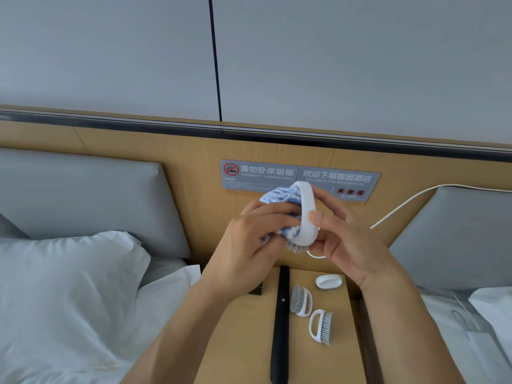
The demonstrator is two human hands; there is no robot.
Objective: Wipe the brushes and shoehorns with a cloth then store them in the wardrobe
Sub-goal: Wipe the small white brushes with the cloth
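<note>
My right hand (346,239) grips a white brush (306,214) with grey bristles, held up over the nightstand. Against its left side my left hand (255,234) holds a bunched blue-and-white cloth (279,196). Below, on the wooden nightstand (243,342), lie three more white brushes: one lying flat at the back (328,281), one on its side (302,300) and one nearer me (320,325). A long black shoehorn (281,322) lies lengthwise left of them.
A bed with a white pillow (66,278) and grey headboard pad is on the left; another bed (471,328) is on the right. A wooden wall panel carries grey signs (299,177). A white cable (401,203) runs down the panel.
</note>
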